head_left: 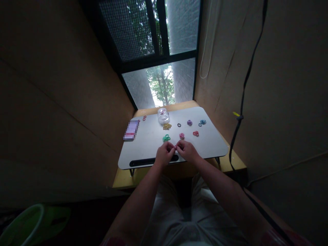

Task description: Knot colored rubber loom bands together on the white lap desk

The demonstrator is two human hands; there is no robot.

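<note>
My left hand (165, 152) and my right hand (187, 150) meet over the front of a white lap table (143, 143). Both pinch one small pink band (175, 147) between their fingertips. Just beyond them lie a green bunch of bands (166, 138) and a pink bunch (181, 135). Red bands (195, 133) rest to the right. Farther back are yellow bands (167, 126), a dark ring (179, 125), a purple bunch (189, 122) and blue bands (203, 122).
A clear plastic jar (163, 116) stands at the table's back edge, with red bands (144, 118) left of it. A phone (131, 130) lies at the left edge. A black slot (143, 161) runs along the front. A dark strap (246, 82) hangs at right.
</note>
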